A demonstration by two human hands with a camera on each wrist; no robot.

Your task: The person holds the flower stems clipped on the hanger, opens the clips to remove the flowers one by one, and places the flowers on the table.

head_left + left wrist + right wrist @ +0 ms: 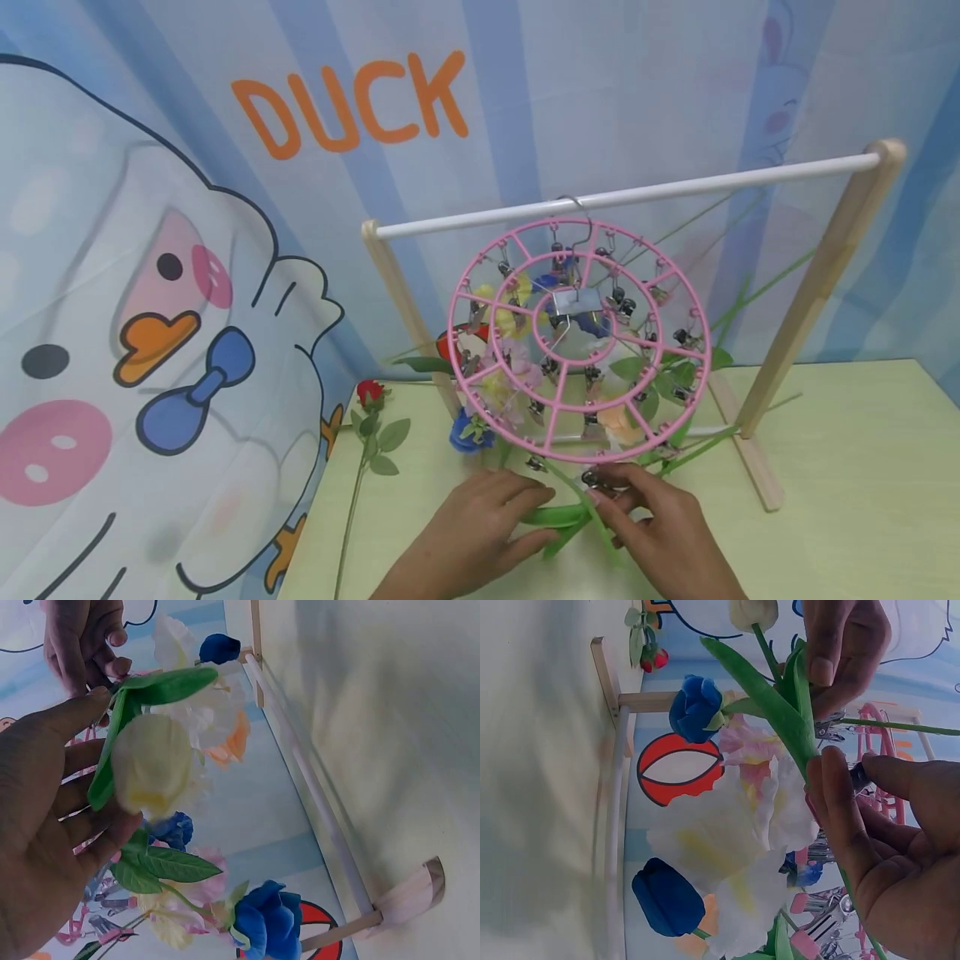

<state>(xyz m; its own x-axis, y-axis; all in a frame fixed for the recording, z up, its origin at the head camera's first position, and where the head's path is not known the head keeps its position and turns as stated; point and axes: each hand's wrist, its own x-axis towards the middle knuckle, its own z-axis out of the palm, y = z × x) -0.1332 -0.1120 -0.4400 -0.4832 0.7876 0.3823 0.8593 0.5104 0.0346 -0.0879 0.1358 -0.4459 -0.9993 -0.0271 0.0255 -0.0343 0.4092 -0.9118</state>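
An artificial white tulip [154, 761] with broad green leaves [769, 701] hangs head down beneath the pink round clip hanger [555, 425]. My left hand [483, 521] holds the tulip near its leaves, thumb by the place where they meet the stem. From the other side, my right hand [660, 521] pinches a small dark-handled clip [859, 778] between thumb and index finger. The leaves lie close against the right fingertips. In the head view the tulip's bloom is hard to make out. Whether the clip's jaws grip the stem is hidden by the fingers.
The hanger hooks over the white rail [630, 196] of a wooden stand [817, 292]. Several artificial flowers hang from it, among them a blue flower [696, 709] and a blue tulip [667, 896]. A red rose [370, 393] lies on the table [862, 467] at left.
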